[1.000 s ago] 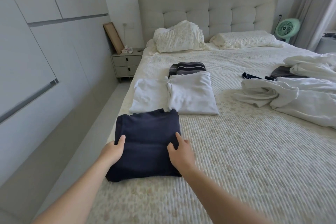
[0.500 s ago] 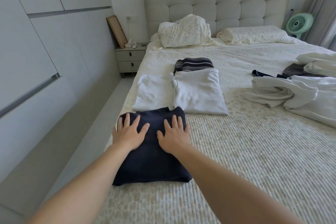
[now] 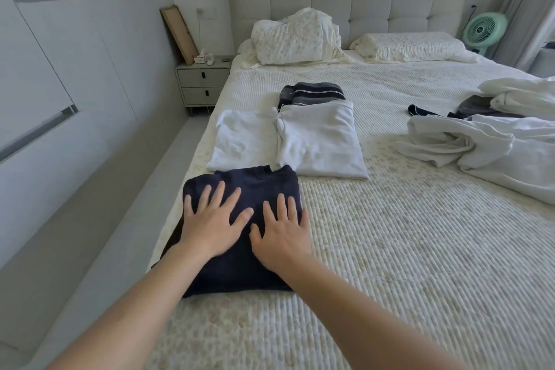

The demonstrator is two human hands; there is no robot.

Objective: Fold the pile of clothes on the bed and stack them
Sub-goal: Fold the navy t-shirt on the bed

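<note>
Navy garment [image 3: 255, 189] folded square; both hands flat atop.

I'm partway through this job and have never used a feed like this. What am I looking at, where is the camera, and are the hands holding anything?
There is no machine: a person works with bare hands, and the one camera sits on their head, looking forward and down over the bed. The left hand and right hand lie flat, fingers spread, on a folded navy garment; neither has a grip on it. Beyond it lie two folded white garments and a striped one. Unfolded white clothes wait to the right.
</note>
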